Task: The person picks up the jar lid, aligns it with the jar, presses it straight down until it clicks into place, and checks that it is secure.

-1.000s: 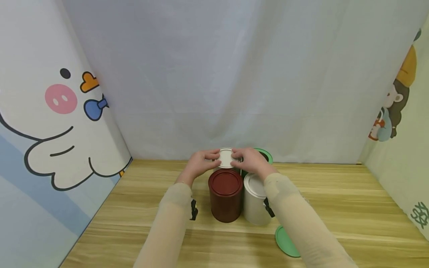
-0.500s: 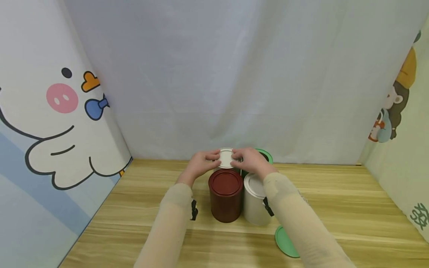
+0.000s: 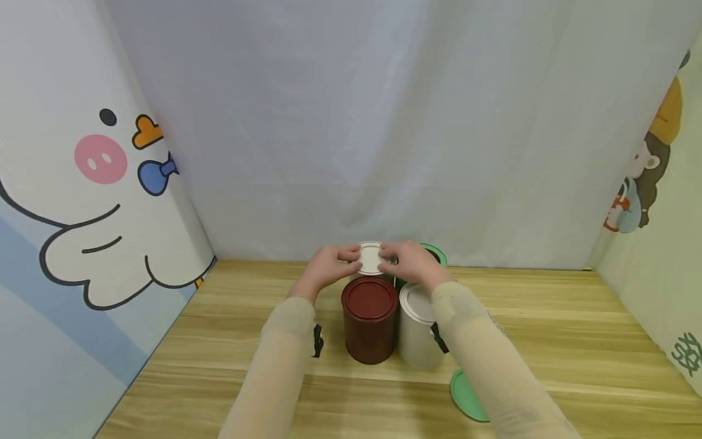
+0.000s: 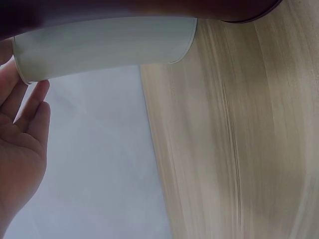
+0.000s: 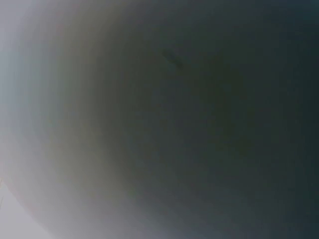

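Wood tabletop [image 3: 548,347] carried a dark red can [image 3: 370,335], front white can [image 3: 418,342] just right of it, rear white can [image 4: 104,47] behind the red one. My left grip [image 3: 326,267] and right grip [image 3: 410,262] pinched opposite edges of the white lid [image 3: 370,258] atop the rear white can.

White rear can [image 3: 370,258]; dark red can [image 3: 370,335]; off-white front can [image 3: 420,344]; green rim [image 3: 436,252]; green disc [image 3: 468,396]; yellow-brown, wood-grained tabletop [image 3: 214,366]; 2 cream sleeves [image 3: 280,366]; pale grey backdrop [image 3: 307,122].
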`<state>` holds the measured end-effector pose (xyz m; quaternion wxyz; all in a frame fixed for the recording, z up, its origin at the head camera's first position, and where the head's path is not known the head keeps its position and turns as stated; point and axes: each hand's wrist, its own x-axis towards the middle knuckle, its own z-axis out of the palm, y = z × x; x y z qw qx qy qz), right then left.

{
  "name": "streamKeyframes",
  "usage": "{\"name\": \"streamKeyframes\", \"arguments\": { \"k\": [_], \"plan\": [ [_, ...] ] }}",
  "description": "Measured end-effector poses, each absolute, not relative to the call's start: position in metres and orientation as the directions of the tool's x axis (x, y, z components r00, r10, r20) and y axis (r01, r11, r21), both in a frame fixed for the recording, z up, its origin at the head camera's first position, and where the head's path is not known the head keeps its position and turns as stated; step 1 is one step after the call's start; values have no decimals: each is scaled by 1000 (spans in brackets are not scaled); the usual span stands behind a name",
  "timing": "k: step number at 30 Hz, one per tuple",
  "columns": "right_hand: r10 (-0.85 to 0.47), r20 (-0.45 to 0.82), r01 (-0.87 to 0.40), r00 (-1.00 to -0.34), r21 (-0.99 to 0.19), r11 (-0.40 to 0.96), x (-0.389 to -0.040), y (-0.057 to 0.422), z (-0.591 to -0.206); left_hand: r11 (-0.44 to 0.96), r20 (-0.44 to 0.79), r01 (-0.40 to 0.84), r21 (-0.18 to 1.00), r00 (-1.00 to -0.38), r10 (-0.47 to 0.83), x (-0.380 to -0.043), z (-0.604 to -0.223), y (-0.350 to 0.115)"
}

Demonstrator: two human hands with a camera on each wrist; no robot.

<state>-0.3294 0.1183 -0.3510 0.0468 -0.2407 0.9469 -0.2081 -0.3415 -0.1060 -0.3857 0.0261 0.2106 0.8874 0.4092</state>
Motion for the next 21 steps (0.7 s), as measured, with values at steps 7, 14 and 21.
{"name": "streamKeyframes", "arguments": {
  "k": [7, 14, 21],
  "plan": [
    [-479, 31, -455, -877, -375, 808, -328, 119, -352, 578, 122, 350, 737, -910, 395, -342, -384, -103],
    [-476, 39, -455, -879, -368, 811, -327, 118, -354, 565, 144, 365, 740, -907, 396, -339, -385, -104],
    [-483, 58, -467, -874, -375, 801, -327, 118, -357, 540, 161, 353, 764, -915, 371, -338, -391, -105]
  ]
}}
